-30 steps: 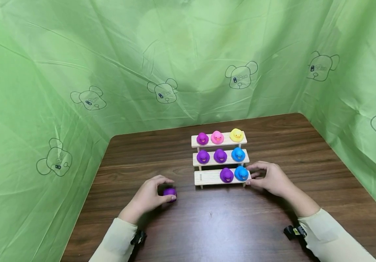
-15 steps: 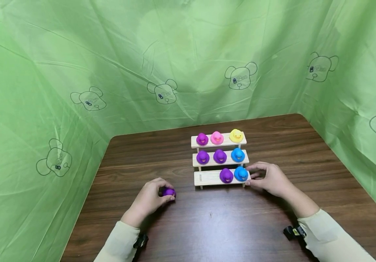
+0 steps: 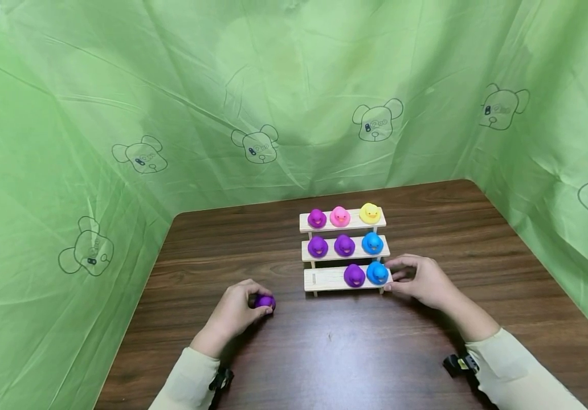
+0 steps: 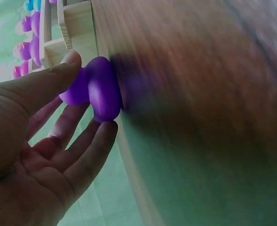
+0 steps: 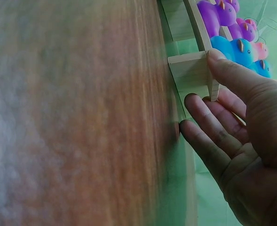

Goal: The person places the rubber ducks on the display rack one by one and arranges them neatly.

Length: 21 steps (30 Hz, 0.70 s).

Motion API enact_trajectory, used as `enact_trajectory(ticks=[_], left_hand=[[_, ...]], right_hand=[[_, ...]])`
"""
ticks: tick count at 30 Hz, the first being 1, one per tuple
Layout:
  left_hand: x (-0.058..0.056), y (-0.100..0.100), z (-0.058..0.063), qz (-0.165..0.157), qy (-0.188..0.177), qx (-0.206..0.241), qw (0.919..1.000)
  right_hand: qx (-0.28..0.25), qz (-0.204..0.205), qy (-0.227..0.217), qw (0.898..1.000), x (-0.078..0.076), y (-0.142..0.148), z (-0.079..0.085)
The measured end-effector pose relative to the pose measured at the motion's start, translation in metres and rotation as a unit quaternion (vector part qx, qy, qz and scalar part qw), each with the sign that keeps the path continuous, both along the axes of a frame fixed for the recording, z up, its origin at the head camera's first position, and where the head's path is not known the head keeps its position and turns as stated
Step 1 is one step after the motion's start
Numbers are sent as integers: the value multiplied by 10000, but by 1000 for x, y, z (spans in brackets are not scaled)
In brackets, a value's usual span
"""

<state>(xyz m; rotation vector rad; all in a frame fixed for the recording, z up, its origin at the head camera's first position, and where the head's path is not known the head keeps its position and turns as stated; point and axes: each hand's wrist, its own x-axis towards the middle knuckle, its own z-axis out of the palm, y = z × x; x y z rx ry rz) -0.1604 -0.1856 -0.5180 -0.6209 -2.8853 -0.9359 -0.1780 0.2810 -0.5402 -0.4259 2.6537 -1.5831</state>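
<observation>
A purple rubber duck (image 4: 104,89) is pinched between the thumb and fingers of my left hand (image 3: 232,313), low at the tabletop to the left of the rack. My right hand (image 3: 424,280) holds the right end of the three-tier wooden display rack (image 3: 327,278), thumb at the front edge of the lowest step and fingers behind it. On that step sit a purple duck (image 3: 354,275) and a blue duck (image 3: 378,273), with bare wood at its left end. The middle step carries two purple ducks and a blue duck (image 3: 372,243).
The top step bears a purple duck (image 3: 317,218), a pink duck (image 3: 340,216) and a yellow duck (image 3: 370,213). All stand on a dark brown wooden table (image 3: 325,359). A green curtain (image 3: 284,97) with printed bear heads rises behind and at both sides.
My left hand has drawn slightly left and closed more snugly around the purple duck. The right hand and the rack have stayed in place.
</observation>
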Motion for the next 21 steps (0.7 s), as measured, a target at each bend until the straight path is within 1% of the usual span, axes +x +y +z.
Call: enact_trajectory(ticks=[5, 12, 17, 21], left_hand=[[0, -1, -1, 32, -86, 243, 9997], [1, -1, -2, 80, -117, 351, 9993], [1, -1, -1, 26, -50, 337, 9994], [1, 1, 0, 53, 48, 367, 9993]], right_hand=[[-51, 20, 21, 10000, 0, 0, -1], [-66, 23, 17, 10000, 1, 0, -1], [-13, 11, 19, 10000, 0, -1, 1], [15, 6, 43, 10000, 0, -1, 0]])
